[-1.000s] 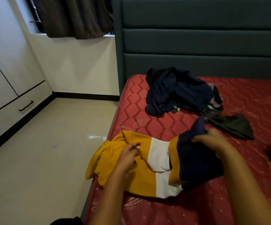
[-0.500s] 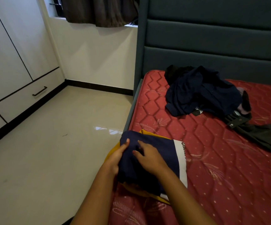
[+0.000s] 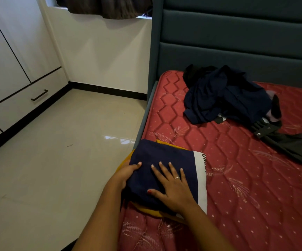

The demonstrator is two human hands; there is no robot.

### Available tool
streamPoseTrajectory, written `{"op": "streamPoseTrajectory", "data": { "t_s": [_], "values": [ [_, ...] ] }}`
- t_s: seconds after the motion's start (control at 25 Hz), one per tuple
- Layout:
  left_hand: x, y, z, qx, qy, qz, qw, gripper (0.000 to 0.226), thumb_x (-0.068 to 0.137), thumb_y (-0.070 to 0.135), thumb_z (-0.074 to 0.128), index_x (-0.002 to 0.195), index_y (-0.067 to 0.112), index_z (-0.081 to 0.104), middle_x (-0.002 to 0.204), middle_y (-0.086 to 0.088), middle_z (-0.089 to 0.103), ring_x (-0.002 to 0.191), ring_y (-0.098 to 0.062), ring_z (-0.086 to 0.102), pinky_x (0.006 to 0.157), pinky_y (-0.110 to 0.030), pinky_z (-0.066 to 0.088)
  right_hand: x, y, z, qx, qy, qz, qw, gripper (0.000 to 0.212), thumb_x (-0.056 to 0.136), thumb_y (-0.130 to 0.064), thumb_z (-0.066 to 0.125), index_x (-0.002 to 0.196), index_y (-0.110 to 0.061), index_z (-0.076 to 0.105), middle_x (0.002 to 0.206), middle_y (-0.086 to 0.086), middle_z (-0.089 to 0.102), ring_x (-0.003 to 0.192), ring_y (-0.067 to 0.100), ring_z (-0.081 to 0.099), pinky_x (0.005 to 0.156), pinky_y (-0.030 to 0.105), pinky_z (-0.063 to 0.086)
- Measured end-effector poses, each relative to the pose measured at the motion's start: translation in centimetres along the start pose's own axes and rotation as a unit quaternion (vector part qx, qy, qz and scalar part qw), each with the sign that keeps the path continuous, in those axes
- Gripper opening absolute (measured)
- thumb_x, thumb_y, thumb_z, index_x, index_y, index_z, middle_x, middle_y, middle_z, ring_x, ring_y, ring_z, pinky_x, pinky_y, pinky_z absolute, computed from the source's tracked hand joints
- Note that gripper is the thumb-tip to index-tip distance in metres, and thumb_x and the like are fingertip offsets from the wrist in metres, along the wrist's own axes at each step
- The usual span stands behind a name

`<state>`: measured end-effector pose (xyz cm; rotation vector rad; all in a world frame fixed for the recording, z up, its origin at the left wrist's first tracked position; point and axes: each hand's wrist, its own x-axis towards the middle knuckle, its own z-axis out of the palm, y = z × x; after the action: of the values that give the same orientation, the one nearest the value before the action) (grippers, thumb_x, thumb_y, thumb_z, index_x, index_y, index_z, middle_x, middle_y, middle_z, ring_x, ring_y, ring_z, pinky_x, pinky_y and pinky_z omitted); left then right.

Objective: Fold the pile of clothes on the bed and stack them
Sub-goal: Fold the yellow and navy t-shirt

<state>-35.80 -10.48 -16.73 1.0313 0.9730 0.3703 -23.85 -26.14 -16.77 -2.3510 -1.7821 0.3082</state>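
Right hand (image 3: pixel 173 192) flat, left hand (image 3: pixel 126 173) gripping square-folded navy shirt (image 3: pixel 164 154).

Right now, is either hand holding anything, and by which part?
The left hand grips the folded shirt by its left edge, thumb on top; the right hand only presses flat on it.

Folded navy garment (image 3: pixel 164 160) (yellow underneath) near mattress edge; unfolded dark pile (image 3: pixel 226 98) beyond.
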Motion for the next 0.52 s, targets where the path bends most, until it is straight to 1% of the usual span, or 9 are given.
{"op": "streamPoseTrajectory", "data": {
  "t_s": [0.12,0.16,0.2,0.24,0.28,0.36,0.4,0.44,0.52],
  "values": [
    [0.8,-1.4,-1.2,0.073,0.173,0.028,0.982,0.008,0.088,0.018,0.067,0.094,0.013,0.066,0.107,-0.013,0.069,0.094,-0.029,0.065,0.086,-0.039,0.053,-0.5,-0.2,1.9,-0.060,-0.035,-0.010,0.998,0.085,0.076,-0.090,0.020,0.150,-0.047,0.014,0.158,-0.008,0.019,0.145,0.030,0.023,0.111,0.053,0.001],
    [1.0,-1.9,-1.6,0.105,0.243,0.002,0.964,0.014,0.087,0.027,0.068,0.090,0.013,0.066,0.105,-0.013,0.069,0.094,-0.031,0.064,0.086,-0.039,0.052,-0.5,-0.5,2.0,-0.071,-0.038,0.001,0.997,0.086,0.077,-0.090,0.021,0.150,-0.044,0.020,0.155,-0.004,0.029,0.141,0.032,0.032,0.108,0.055,0.006],
    [1.2,-2.7,-2.1,0.123,0.279,-0.033,0.952,0.027,0.088,0.036,0.065,0.094,0.010,0.067,0.104,-0.015,0.069,0.094,-0.033,0.063,0.086,-0.040,0.052,-0.3,-0.9,2.0,-0.072,-0.033,0.004,0.997,0.086,0.077,-0.090,0.020,0.149,-0.044,0.021,0.155,-0.002,0.032,0.140,0.034,0.031,0.108,0.056,0.004],
    [1.0,-3.1,-2.4,0.110,0.264,-0.080,0.955,0.041,0.089,0.044,0.061,0.103,0.006,0.067,0.104,-0.016,0.068,0.092,-0.035,0.063,0.084,-0.041,0.053,0.1,-1.2,1.9,-0.060,-0.028,-0.004,0.998,0.085,0.077,-0.090,0.018,0.149,-0.046,0.018,0.157,-0.002,0.025,0.144,0.035,0.021,0.108,0.057,-0.004],
    [1.0,-3.8,-2.4,0.069,0.196,-0.123,0.970,0.050,0.093,0.049,0.053,0.114,0.004,0.063,0.103,-0.017,0.067,0.089,-0.034,0.063,0.079,-0.040,0.055,0.7,-1.6,1.7,-0.056,-0.011,-0.021,0.998,0.083,0.076,-0.089,0.015,0.149,-0.049,0.013,0.160,-0.005,0.014,0.146,0.034,0.006,0.108,0.058,-0.013],
    [0.4,-4.2,-1.7,0.003,0.054,-0.134,0.989,0.048,0.102,0.043,0.033,0.129,0.009,0.053,0.107,-0.013,0.066,0.089,-0.030,0.065,0.063,-0.030,0.056,2.6,-2.7,1.2,-0.049,0.013,-0.054,0.997,0.077,0.078,-0.084,0.007,0.148,-0.051,0.008,0.161,-0.011,-0.001,0.147,0.030,-0.013,0.106,0.057,-0.024],
    [0.9,-4.6,-1.7,-0.015,0.028,-0.131,0.991,0.043,0.105,0.037,0.027,0.135,0.013,0.047,0.119,-0.012,0.063,0.099,-0.029,0.065,0.061,-0.026,0.055,3.6,-3.5,1.1,-0.051,0.014,-0.070,0.996,0.075,0.079,-0.080,0.003,0.148,-0.051,0.010,0.161,-0.012,-0.002,0.147,0.029,-0.016,0.105,0.057,-0.026],
    [1.6,-5.2,-1.8,-0.031,0.029,-0.122,0.992,0.043,0.106,0.033,0.026,0.141,0.013,0.040,0.132,-0.009,0.056,0.110,-0.027,0.062,0.064,-0.024,0.055,4.5,-4.3,1.0,-0.062,0.008,-0.086,0.994,0.076,0.078,-0.076,-0.002,0.148,-0.050,0.014,0.161,-0.013,-0.002,0.147,0.028,-0.017,0.104,0.058,-0.027],
    [3.2,-6.3,-2.4,-0.062,0.025,-0.107,0.992,0.053,0.103,0.041,0.030,0.147,0.012,0.032,0.143,-0.005,0.048,0.115,-0.017,0.061,0.076,-0.027,0.055,6.1,-5.1,1.8,-0.088,-0.019,-0.096,0.991,0.079,0.078,-0.074,-0.008,0.146,-0.049,0.025,0.161,-0.014,0.002,0.147,0.030,-0.016,0.104,0.062,-0.025]
  ]
}}
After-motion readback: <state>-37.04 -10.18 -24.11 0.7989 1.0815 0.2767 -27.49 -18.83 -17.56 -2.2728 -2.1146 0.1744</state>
